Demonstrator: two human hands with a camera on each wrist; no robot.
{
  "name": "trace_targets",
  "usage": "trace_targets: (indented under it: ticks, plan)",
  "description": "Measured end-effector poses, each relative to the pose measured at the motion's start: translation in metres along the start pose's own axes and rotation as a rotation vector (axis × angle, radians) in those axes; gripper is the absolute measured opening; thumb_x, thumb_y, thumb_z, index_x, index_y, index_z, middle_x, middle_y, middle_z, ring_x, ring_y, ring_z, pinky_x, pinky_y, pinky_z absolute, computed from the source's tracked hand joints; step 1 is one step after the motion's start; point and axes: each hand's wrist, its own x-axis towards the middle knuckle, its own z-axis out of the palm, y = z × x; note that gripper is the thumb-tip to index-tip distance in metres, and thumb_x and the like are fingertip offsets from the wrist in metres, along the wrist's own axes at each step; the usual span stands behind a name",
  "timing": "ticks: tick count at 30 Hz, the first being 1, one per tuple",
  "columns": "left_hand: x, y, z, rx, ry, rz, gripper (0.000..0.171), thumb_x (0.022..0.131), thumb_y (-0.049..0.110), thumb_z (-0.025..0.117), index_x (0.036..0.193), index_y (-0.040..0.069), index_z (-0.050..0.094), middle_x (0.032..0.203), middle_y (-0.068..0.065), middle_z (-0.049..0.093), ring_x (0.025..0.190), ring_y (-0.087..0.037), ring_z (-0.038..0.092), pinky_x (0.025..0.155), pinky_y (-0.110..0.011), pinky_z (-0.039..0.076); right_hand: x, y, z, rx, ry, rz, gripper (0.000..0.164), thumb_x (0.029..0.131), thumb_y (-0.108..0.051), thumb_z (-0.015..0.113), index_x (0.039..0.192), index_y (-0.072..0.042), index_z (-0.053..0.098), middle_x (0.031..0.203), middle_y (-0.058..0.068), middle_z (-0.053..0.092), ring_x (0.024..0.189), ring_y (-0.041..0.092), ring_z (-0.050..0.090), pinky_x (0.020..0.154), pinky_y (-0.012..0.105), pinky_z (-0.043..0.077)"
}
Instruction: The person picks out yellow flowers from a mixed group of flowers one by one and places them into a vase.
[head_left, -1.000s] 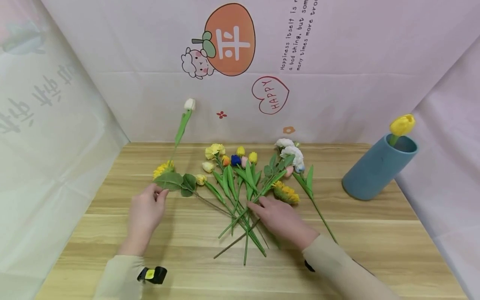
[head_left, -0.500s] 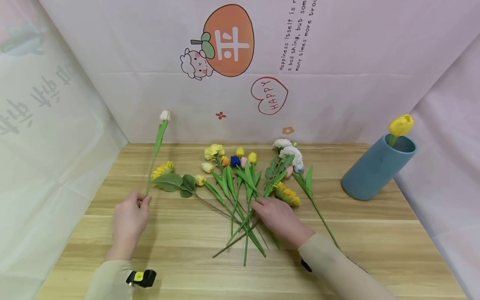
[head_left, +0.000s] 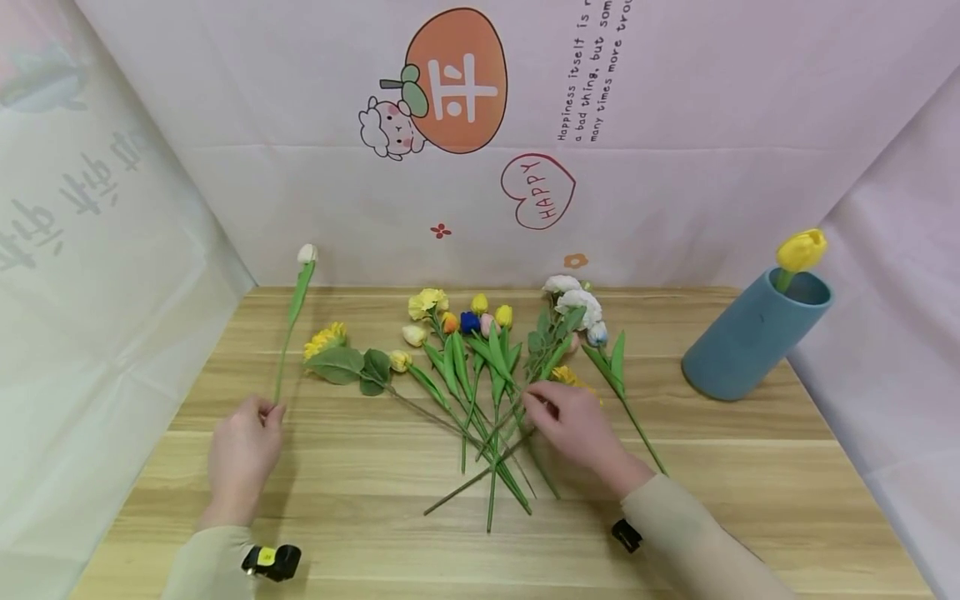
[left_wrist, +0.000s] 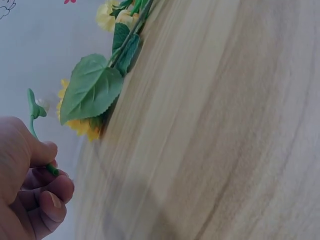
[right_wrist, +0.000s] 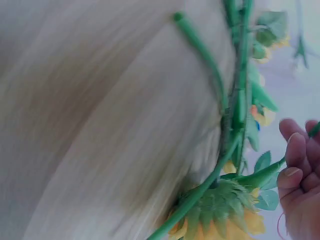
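Tulip [head_left: 307, 255], white-headed, is pinched near the bottom of its green stem by the left hand [head_left: 246, 450] — bloom up, off the table [head_left: 360, 517]. The right hand [head_left: 573, 425] pinches a green stem [right_wrist: 316, 129]; which bloom it carries is hard to tell. Just beyond the right hand lies a half-hidden sunflower [right_wrist: 215, 205]. Between the hands, crossed stems [head_left: 492, 500] fan out, a blue tulip [head_left: 470, 322] among their blooms. Well to the right — a blue vase [head_left: 731, 358] holding a yellow tulip [head_left: 802, 250].
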Motion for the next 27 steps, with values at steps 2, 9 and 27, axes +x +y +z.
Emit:
trace_targets:
  ticks: [2, 9, 27]
  plan:
    - [-0.001, -0.003, 0.000, 0.012, -0.016, -0.012, 0.014, 0.091, 0.009, 0.064, 0.083, -0.002, 0.062, 0.069, -0.019, 0.064, 0.051, -0.026, 0.054, 0.044, -0.044, 0.044, 0.001, 0.000, -0.006, 0.082, 0.016, 0.091, 0.017, 0.097, -0.025, 0.058, 0.099, -0.014, 0.071, 0.074, -0.006, 0.063, 0.059, 0.008, 0.051, 0.052, 0.029, 0.047]
    - [-0.003, -0.010, 0.000, 0.042, -0.065, -0.036, 0.016, 0.091, 0.010, 0.063, 0.079, -0.001, 0.060, 0.068, -0.021, 0.064, 0.053, -0.030, 0.056, 0.044, -0.047, 0.045, 0.001, -0.001, -0.036, 0.276, 0.010, 0.410, 0.014, 0.095, -0.028, 0.062, 0.102, -0.018, 0.069, 0.090, 0.004, 0.068, 0.077, 0.018, 0.059, 0.064, 0.037, 0.051]
    - [-0.007, -0.027, 0.000, 0.100, -0.267, -0.129, 0.019, 0.093, 0.013, 0.058, 0.088, -0.005, 0.060, 0.070, -0.018, 0.062, 0.052, -0.025, 0.051, 0.041, -0.038, 0.041, -0.020, 0.049, -0.085, 0.099, -0.208, 0.479, 0.017, 0.097, -0.013, 0.057, 0.111, -0.007, 0.065, 0.106, 0.013, 0.066, 0.089, 0.025, 0.060, 0.070, 0.041, 0.052]
